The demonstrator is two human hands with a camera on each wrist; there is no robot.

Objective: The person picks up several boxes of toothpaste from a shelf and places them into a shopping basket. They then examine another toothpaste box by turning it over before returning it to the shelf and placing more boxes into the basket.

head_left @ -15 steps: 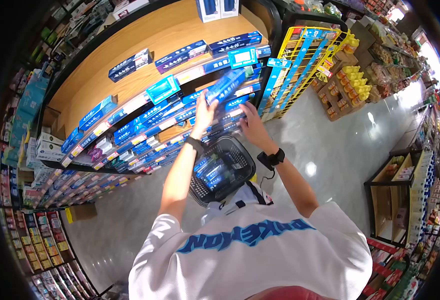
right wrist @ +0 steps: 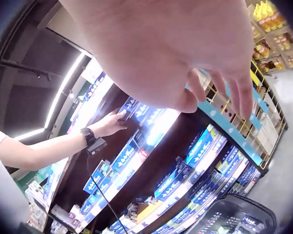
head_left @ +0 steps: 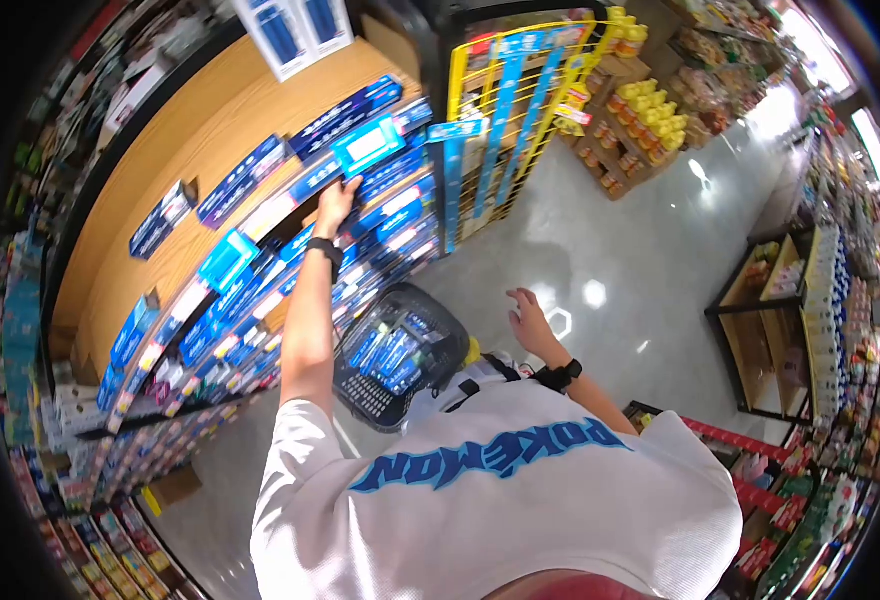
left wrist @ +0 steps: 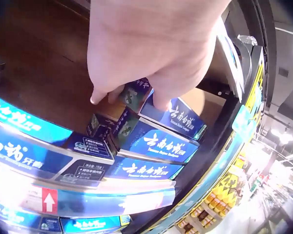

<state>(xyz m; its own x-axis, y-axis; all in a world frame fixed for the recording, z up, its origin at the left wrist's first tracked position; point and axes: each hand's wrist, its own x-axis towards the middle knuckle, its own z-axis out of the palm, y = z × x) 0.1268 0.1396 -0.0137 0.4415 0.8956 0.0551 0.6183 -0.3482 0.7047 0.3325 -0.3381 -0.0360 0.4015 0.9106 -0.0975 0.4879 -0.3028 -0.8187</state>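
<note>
The step in hand looks to be taking a box from the shelf. The left hand (head_left: 335,210) reaches into the display, its fingers bent around the end of the top Yunnan Baiyao toothpaste box (left wrist: 183,117), with one digit against the front edge; it appears to grip that box, though the fingertips behind are hidden. The box lies directly under the palm, on the shelf. Just below the grip are two more toothpaste boxes (left wrist: 158,145) of the same brand, stacked, and a bright blue shelf card (head_left: 368,145) stands near the fingers.

The right hand (head_left: 533,325) holds nothing; its fingers are loosely bent, well apart from the shelf. Below the grip and nearer the body sits a black shopping basket (head_left: 362,402), with blue boxes (head_left: 395,357) lying in it.

Judging by those, the next move calls for firming the pinch, drawing the box clear of the card and the shelf edge, then lowering it toward the basket. A slack pull could drag the boxes underneath along. The right hand seems free to help.
</note>
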